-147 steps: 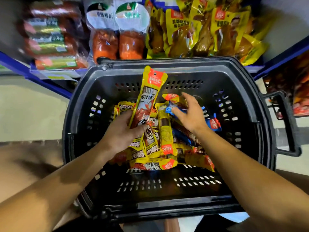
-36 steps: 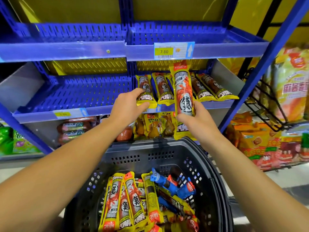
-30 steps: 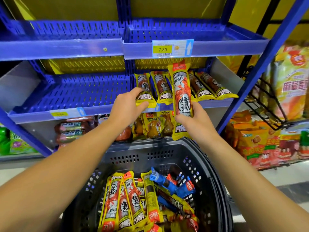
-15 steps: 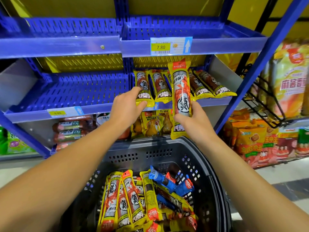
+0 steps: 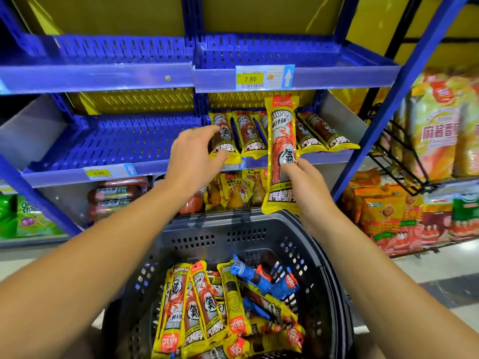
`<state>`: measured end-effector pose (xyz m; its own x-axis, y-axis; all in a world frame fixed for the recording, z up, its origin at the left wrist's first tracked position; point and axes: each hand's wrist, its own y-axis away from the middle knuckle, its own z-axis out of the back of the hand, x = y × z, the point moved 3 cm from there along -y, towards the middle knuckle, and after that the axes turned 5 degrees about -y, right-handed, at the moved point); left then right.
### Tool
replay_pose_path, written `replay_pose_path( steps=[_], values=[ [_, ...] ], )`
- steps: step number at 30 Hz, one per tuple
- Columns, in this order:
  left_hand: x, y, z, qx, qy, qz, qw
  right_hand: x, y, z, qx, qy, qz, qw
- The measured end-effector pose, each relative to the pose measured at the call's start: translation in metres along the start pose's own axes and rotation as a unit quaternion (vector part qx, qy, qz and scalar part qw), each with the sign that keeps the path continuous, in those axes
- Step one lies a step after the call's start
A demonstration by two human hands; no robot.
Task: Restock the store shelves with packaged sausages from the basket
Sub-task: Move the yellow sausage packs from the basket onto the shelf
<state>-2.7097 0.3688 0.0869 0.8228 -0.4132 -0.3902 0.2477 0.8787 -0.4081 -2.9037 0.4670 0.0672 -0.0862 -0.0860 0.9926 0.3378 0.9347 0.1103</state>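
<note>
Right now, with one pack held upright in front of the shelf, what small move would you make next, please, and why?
Probably tip the held pack forward and lay it in the row. The right hand grips it upright before the middle shelf, where matching packs lie flat side by side. The left hand is at the leftmost pack, seemingly nudging it aside. The shelf's left part is bare.

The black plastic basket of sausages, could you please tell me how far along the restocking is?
Done: several yellow sausage packets lie in a row on the blue middle shelf. In hand: the right hand holds one upright yellow packet; the left hand touches the leftmost shelved packet. Left: many yellow and blue packets fill the black plastic basket.
</note>
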Motion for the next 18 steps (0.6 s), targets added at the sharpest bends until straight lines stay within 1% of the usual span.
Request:
replay_pose_path(
  steps=[2, 3, 5, 8, 10, 12, 15, 18],
  values=[
    [-0.011, 0.022, 0.010, -0.033, 0.048, -0.015, 0.998, -0.003, 0.007, -0.002, 0.013, -0.010, -0.004, 1.000],
    [-0.015, 0.036, 0.013, -0.031, 0.077, -0.021, 0.996, -0.005, 0.010, -0.004, 0.022, -0.015, -0.008, 1.000],
    [-0.021, 0.063, 0.015, 0.009, 0.158, -0.015, 0.987, -0.010, 0.016, -0.012, 0.039, -0.019, -0.012, 0.999],
    [-0.022, 0.096, 0.011, 0.079, 0.264, 0.028, 0.961, -0.012, 0.022, -0.031, 0.062, -0.013, 0.002, 0.998],
    [-0.017, 0.109, 0.006, 0.089, 0.292, 0.056, 0.950, -0.012, 0.025, -0.045, 0.091, -0.014, 0.007, 0.996],
    [-0.009, 0.116, 0.007, 0.078, 0.322, 0.089, 0.939, -0.011, 0.028, -0.060, 0.108, -0.002, 0.019, 0.994],
    [0.011, 0.121, 0.015, 0.047, 0.364, 0.135, 0.920, -0.004, 0.027, -0.081, 0.124, 0.095, 0.067, 0.985],
    [0.038, 0.123, 0.028, 0.009, 0.340, 0.154, 0.928, 0.006, 0.019, -0.091, 0.116, 0.218, 0.119, 0.962]
  ],
)
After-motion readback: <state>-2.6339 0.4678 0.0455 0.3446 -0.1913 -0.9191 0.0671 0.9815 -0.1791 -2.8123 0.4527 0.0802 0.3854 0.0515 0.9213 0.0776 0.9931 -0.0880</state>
